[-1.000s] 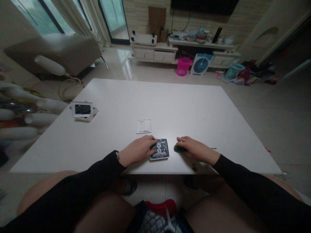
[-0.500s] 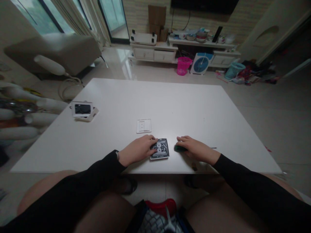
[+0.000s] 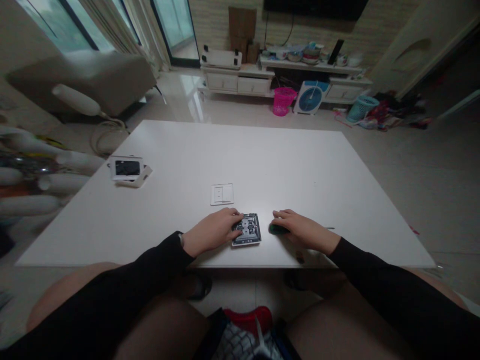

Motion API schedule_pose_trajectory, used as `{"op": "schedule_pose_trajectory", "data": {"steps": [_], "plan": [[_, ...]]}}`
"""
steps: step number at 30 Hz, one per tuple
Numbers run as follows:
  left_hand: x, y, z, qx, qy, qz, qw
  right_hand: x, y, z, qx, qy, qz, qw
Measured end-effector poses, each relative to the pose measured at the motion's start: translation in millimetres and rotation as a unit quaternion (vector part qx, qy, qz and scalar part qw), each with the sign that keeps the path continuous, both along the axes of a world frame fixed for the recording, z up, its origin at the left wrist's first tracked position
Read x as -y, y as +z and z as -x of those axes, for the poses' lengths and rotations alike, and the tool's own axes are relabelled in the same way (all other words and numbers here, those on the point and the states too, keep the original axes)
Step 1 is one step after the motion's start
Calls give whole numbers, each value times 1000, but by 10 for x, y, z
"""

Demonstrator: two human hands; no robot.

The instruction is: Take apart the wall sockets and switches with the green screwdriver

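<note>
My left hand [image 3: 219, 227] is closed on the left edge of a square wall switch base [image 3: 250, 230], which lies on the table with dark workings facing up. Just beyond it lies a white switch cover plate [image 3: 222, 194]. To the right, my right hand [image 3: 300, 228] has its fingers curled over the dark green handle of a screwdriver [image 3: 276, 229]. A thin metal shaft shows past that wrist in line with the handle; the palm hides the part between. Handle and switch base are apart. A small brownish piece [image 3: 300, 257] lies near the table's front edge.
At the left end of the white table [image 3: 247, 155] sits an open white box [image 3: 128, 170] with a dark item inside. Beyond the table are a TV cabinet [image 3: 238, 85], a pink basket [image 3: 283, 102] and a blue fan [image 3: 311, 97]. White rolls [image 3: 33, 185] stand at the left.
</note>
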State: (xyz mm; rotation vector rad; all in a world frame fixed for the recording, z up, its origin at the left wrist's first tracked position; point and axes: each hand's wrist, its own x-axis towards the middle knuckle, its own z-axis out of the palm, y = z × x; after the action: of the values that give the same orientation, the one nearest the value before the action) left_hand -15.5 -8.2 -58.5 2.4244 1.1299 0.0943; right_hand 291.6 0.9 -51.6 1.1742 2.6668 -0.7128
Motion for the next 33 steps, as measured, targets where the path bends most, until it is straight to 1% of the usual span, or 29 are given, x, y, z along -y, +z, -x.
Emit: {"op": "schedule_pose_trajectory", "data": {"steps": [6,10,17,24,33], "plan": [[-1,0,3,2,1,4,1000,4,13,8,12,-4,4,1000],[0,-8,11,13,1,-2,1000,0,3,5,6,-1,3,1000],[-3,-9,3,5,2,3,1000,-2,-13,-12,0,3,2,1000],[4,0,6,13,5,-1,1000,0,-28,-13,-26,-11,-1,1000],[3,2,2,4,5,5,1000,-10,-69,-35,-10,-3,-5,1000]]}}
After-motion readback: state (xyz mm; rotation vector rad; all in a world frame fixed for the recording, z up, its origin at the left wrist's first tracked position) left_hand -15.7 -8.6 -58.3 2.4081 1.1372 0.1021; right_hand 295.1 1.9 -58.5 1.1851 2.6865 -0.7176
